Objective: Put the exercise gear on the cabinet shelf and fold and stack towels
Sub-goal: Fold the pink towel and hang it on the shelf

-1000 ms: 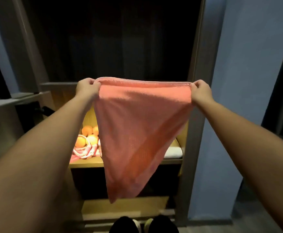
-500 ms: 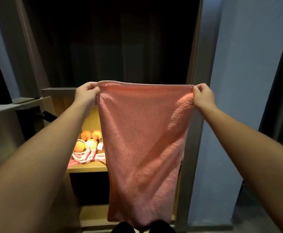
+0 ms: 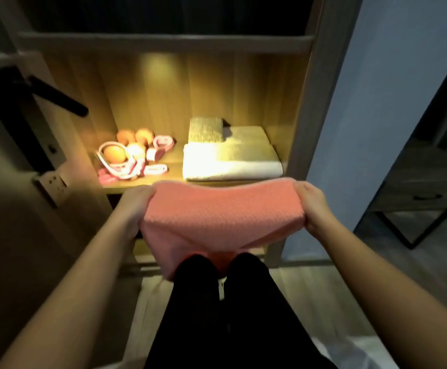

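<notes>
Your left hand (image 3: 134, 206) and right hand (image 3: 311, 206) each grip an end of the pink towel (image 3: 222, 217) — stretched flat between them, so it folds neatly.

Above the white towels (image 3: 230, 163) my way into the shelf (image 3: 175, 162) is open up to the board (image 3: 164, 42) overhead. The pink gear (image 3: 132, 159) fills the left side; the cabinet post (image 3: 306, 115) walls the right.
</notes>
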Demonstrator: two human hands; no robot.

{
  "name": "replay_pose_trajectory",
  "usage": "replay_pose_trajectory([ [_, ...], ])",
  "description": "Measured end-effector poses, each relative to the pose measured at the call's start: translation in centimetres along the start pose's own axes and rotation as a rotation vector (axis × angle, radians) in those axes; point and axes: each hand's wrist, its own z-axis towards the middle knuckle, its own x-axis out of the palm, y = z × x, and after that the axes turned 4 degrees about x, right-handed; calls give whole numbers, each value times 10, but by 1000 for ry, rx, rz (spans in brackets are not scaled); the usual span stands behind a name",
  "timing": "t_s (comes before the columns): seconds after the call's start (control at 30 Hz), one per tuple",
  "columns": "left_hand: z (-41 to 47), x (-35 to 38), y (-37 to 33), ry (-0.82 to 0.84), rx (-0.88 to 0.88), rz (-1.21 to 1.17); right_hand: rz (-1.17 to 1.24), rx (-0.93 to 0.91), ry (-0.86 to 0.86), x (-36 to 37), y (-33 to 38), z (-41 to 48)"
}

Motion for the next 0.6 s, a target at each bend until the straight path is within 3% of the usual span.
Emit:
replay_pose_trajectory([
  [0.13, -39, 10, 82, 79, -281, 170, -84, 389, 72, 0, -86, -30],
  [0.23, -62, 13, 117, 121, -373, 154, -144, 504, 172, -1, -121, -51],
  [0.43, -80, 25, 150, 124, -407, 220, -352, 308, 350, -2, -139, -70],
  [0.6, -84, 40, 162, 64, -231, 389, -514, 95, 244, 8, -145, -65],
])
